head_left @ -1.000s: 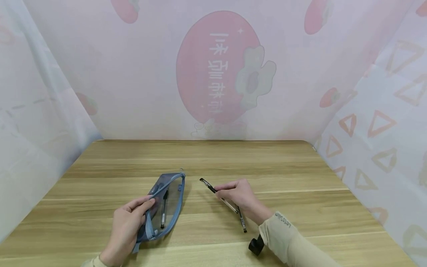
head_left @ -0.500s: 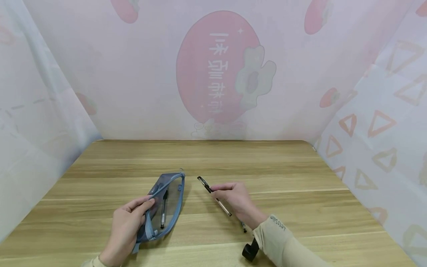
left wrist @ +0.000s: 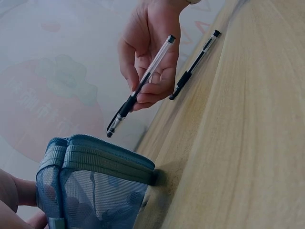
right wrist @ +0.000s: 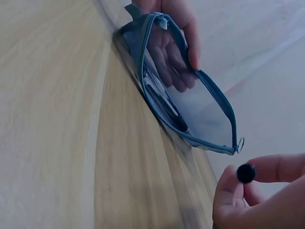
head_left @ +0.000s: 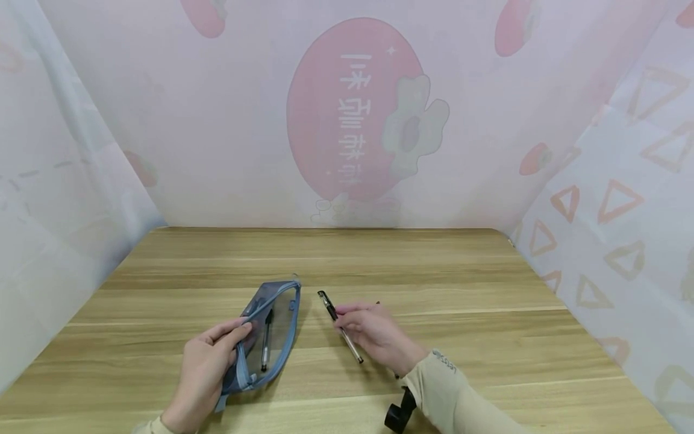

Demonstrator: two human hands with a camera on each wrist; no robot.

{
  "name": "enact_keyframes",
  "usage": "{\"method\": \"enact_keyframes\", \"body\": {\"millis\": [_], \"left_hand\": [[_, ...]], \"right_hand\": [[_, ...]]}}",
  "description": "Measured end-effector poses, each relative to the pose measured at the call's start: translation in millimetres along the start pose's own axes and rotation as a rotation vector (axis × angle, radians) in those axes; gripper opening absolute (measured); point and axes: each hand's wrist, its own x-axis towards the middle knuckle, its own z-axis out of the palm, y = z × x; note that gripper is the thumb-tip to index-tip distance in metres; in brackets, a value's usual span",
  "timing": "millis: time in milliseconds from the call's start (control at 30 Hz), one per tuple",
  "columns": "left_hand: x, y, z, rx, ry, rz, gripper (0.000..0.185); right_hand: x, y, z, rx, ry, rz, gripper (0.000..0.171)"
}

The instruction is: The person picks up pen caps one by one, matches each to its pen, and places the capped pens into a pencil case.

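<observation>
Your right hand (head_left: 374,331) pinches a clear black-capped pen (head_left: 339,326); your left hand (head_left: 208,361) grips the open blue mesh pencil pouch (head_left: 271,334); a loose pinch could drop the pen onto the wooden bench (head_left: 434,271)

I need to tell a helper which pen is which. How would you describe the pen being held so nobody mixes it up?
On the wooden table, look just right of the blue mesh pencil case that the left hand holds open. The right hand pinches a clear-barrelled pen with a black grip. It alone is lifted; another pen lies inside the case and a third pen lies flat on the wood.
</observation>
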Motion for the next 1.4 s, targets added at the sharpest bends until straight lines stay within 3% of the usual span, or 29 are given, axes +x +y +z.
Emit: {"method": "enact_keyframes", "body": {"millis": [267, 467, 800, 1000, 1267, 1400], "left_hand": [[1.4, -0.8, -0.3, 0.000, 0.004, 0.006, 0.035], [1.9, -1.5, 0.1, -0.001, 0.013, 0.011, 0.035], [0.9, -0.7, 1.5, 0.005, 0.025, 0.023, 0.033], [-0.1, -0.5, 2.8, 0.013, 0.030, 0.029, 0.032], [-1.8, -0.8, 4.9, 0.003, 0.030, 0.038, 0.028], [-3.0, -1.1, 6.7, 0.000, 0.036, 0.044, 0.029]], "right_hand": [[1.3, 2.7, 14.6, 0.032, -0.022, 0.048, 0.046], [1.5, 6.2, 28.3, 0.110, -0.072, 0.136, 0.052], [1.9, 14.9, 55.8, 0.180, -0.079, 0.211, 0.051], [5.0, 21.1, 68.0, 0.192, -0.016, 0.151, 0.053], [9.2, 29.8, 84.9, 0.098, 0.164, -0.033, 0.047], [7.8, 30.7, 90.5, 0.098, 0.168, -0.059, 0.045]]}}
